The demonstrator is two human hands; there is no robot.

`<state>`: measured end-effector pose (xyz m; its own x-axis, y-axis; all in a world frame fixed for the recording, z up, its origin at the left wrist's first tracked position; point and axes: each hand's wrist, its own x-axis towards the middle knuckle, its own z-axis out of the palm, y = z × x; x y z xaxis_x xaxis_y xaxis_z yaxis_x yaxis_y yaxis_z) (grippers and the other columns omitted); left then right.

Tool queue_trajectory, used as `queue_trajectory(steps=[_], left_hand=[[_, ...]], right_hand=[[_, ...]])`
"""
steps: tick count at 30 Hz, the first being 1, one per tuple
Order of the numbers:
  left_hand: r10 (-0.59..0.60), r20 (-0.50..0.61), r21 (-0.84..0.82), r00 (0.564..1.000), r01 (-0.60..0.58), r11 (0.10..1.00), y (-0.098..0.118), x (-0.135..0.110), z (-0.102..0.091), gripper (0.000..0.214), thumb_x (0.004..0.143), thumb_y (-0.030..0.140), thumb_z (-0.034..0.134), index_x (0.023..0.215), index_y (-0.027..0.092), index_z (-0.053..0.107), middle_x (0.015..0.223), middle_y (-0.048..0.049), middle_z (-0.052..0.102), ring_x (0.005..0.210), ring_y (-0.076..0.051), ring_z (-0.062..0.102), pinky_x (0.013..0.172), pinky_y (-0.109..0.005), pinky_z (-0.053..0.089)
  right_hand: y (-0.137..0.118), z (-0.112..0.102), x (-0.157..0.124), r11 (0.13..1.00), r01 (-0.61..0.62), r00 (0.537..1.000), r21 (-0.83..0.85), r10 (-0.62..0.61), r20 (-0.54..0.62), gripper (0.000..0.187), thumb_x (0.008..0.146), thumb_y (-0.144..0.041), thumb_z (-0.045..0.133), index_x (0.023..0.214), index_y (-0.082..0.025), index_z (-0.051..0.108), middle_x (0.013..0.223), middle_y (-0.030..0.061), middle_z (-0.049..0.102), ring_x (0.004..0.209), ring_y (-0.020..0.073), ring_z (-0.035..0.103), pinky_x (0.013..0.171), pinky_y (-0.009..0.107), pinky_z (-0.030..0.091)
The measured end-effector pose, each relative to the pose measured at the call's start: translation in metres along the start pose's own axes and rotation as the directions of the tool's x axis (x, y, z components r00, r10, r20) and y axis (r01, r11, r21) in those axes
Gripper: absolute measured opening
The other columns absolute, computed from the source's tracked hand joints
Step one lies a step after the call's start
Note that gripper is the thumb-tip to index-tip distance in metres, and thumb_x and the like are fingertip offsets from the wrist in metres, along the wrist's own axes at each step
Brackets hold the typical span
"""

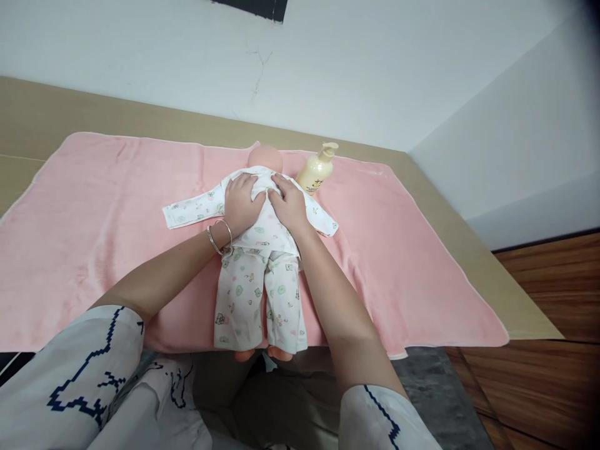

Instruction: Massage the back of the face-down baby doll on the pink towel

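Observation:
A baby doll (265,159) in a white printed top (262,234) and matching trousers (240,300) lies face down or with its face hidden, head toward the wall, feet at the near edge. On the left of its upper body rests my left hand (241,203), fingers stretched out flat; a silver bangle (220,237) circles that wrist. My right hand (289,203) lies flat on the right side of the same top, fingers spread. The thumbs sit close to each other near the middle. Neither hand grips anything.
Beside the doll's right-hand shoulder stands a cream pump bottle (316,170), slightly tilted in view. Under everything a pink blanket (403,262) covers much of the tan table (525,312). A white wall (164,56) rises behind. Wooden panels (553,387) are at the lower right.

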<state>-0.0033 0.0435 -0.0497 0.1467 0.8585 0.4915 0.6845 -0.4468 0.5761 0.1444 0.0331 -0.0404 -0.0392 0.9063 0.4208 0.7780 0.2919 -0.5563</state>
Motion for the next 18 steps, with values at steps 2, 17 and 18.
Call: queue_trajectory(steps=[2, 17, 18], left_hand=[[0.001, 0.004, -0.003, 1.000, -0.001, 1.000, -0.001, 0.000, 0.000, 0.040, 0.089, 0.026, 0.050, 0.126, 0.018, 0.061, 0.137, -0.0102, 0.063, 0.135, -0.027, 0.051, 0.122, -0.048, 0.029], [0.014, -0.029, -0.026, 0.999, -0.015, 1.000, -0.004, 0.001, 0.005, 0.037, 0.088, 0.023, 0.055, 0.123, 0.016, 0.063, 0.134, -0.0117, 0.064, 0.132, -0.028, 0.053, 0.120, -0.047, 0.031], [0.012, -0.026, -0.025, 1.000, -0.013, 1.000, -0.004, 0.001, 0.005, 0.037, 0.088, 0.022, 0.055, 0.123, 0.015, 0.063, 0.135, -0.0119, 0.064, 0.132, -0.029, 0.053, 0.120, -0.047, 0.031]], right_hand=[[0.001, 0.000, 0.000, 1.000, -0.001, 1.000, -0.003, 0.001, 0.000, 0.049, 0.092, -0.031, 0.045, 0.135, -0.014, 0.060, 0.146, 0.0118, 0.057, 0.141, 0.0212, 0.048, 0.121, 0.043, 0.034], [0.011, 0.007, 0.005, 1.000, 0.020, 1.000, 0.019, -0.019, -0.018, 0.046, 0.091, -0.033, 0.051, 0.133, -0.019, 0.063, 0.146, 0.0085, 0.058, 0.142, 0.0285, 0.046, 0.123, 0.053, 0.032], [0.011, 0.006, 0.004, 1.000, 0.020, 1.000, 0.017, -0.020, -0.018, 0.046, 0.091, -0.033, 0.050, 0.133, -0.019, 0.063, 0.146, 0.0087, 0.058, 0.142, 0.0280, 0.047, 0.123, 0.052, 0.032]])
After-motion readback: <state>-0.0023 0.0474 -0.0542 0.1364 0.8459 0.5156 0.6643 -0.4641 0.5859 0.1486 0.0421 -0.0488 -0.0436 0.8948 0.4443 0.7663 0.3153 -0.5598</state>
